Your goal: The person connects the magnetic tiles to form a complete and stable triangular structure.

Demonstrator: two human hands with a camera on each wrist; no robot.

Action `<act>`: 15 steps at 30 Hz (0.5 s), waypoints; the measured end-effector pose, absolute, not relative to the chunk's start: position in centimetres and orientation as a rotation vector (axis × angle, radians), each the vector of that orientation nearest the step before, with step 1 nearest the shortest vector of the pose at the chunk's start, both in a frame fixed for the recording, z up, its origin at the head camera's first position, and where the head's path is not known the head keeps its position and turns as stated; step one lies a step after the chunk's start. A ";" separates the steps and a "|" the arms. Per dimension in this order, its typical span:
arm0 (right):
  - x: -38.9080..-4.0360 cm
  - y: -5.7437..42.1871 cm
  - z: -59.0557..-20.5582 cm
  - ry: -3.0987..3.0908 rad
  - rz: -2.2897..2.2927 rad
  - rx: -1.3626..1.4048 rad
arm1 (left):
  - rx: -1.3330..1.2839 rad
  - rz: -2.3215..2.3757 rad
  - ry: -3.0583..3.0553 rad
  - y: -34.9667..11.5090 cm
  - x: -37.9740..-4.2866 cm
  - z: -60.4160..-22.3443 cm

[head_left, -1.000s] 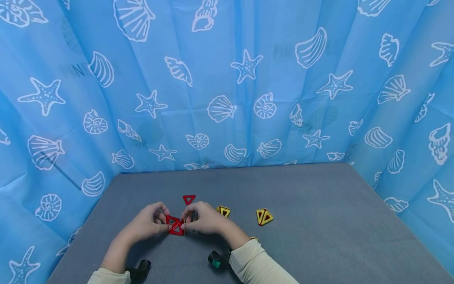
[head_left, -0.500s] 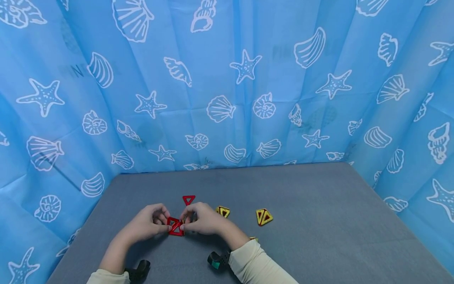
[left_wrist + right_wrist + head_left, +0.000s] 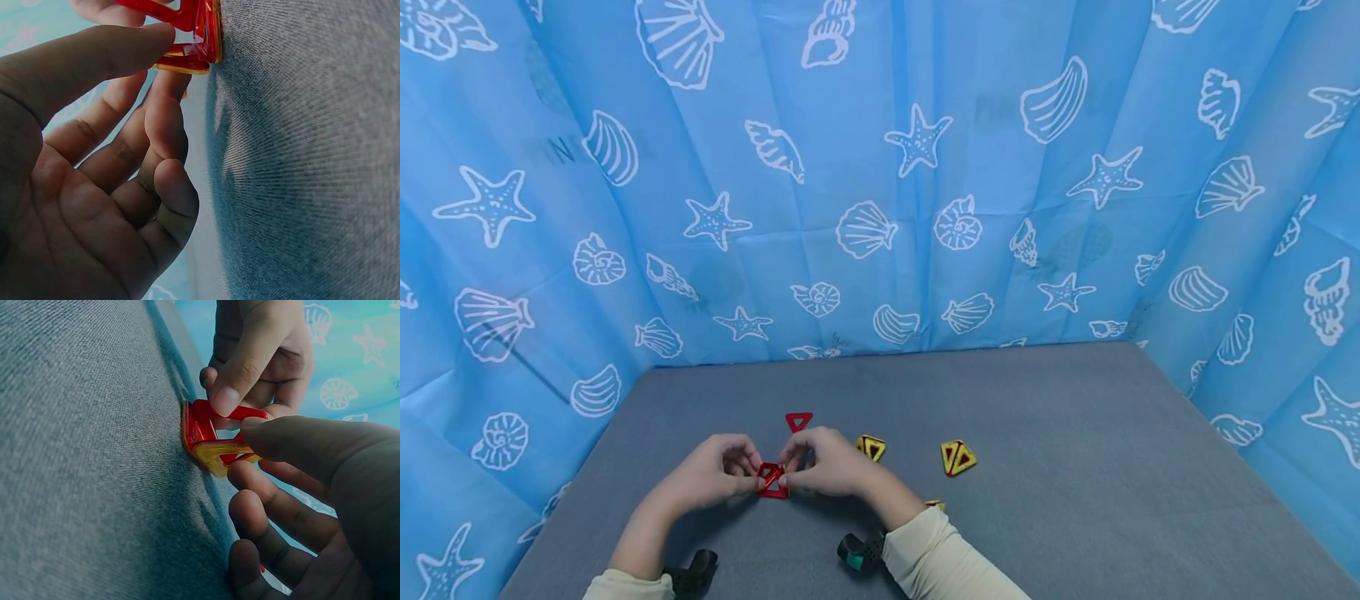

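Red triangular magnetic tiles [image 3: 773, 492], with yellow outer sides, are joined edge to edge on the grey table. In the left wrist view, raised tiles [image 3: 212, 28] stand up from one lying on the cloth. My left hand [image 3: 718, 471] pinches the left raised tile between thumb and fingers. Opposite it, my right hand [image 3: 831, 462] pinches the right raised tile [image 3: 219, 449], whose yellow side shows in the right wrist view. Fingers hide parts of the joined piece. A single red triangle tile [image 3: 799, 422] lies just beyond the right hand.
Yellow triangle tiles [image 3: 958, 457] lie paired to the right. More yellow tiles [image 3: 872, 448] sit beside the right hand, and another yellow piece [image 3: 935, 505] is partly hidden by the right forearm. A blue shell-patterned curtain [image 3: 917, 250] stands behind the grey table [image 3: 1075, 467].
My left hand has shifted slightly right, tilting its tile up and inward toward the other tiles. The right hand has barely moved. The loose tiles lie as before.
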State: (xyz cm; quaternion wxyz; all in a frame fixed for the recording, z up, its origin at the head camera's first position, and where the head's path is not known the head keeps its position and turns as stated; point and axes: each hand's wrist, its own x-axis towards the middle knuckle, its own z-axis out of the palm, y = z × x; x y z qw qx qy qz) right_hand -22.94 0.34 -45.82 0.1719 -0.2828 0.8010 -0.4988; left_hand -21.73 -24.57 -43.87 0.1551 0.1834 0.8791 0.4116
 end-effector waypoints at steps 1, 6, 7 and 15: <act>-22.9 0.3 -45.8 2.278 -1.417 -0.801 | 0.535 1.175 2.518 -24.6 -21.7 -43.9; -22.9 0.3 -45.8 2.304 -1.418 -0.799 | 0.542 1.141 2.528 -24.5 -21.9 -43.9; -22.9 0.3 -45.8 2.305 -1.419 -0.800 | 0.542 1.135 2.527 -24.5 -21.9 -43.9; -22.7 0.3 -45.7 2.272 -1.442 -0.794 | 0.588 1.154 2.482 -24.5 -21.9 -44.0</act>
